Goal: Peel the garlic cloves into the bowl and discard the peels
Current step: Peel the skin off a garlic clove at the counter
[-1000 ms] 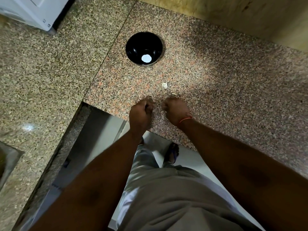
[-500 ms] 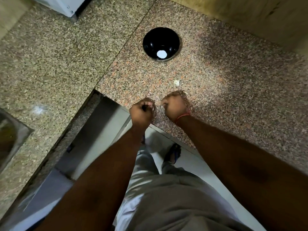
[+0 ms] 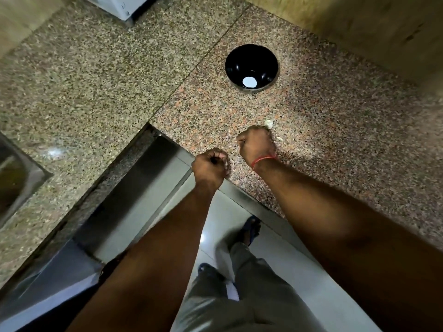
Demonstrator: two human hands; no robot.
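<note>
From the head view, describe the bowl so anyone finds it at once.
On the pinkish granite counter, look past both fists toward the wall. The bowl stands there alone: round, glossy black, a white spot at its bottom.

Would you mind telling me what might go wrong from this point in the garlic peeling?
1. The left hand works right at the edge of the granite counter, over open floor, so a clove or peel slipping from its grip would likely fall there.
2. The black bowl stands well beyond both hands, so a tossed clove might miss.
3. The pale garlic bits beside the right hand could be knocked away.
</note>
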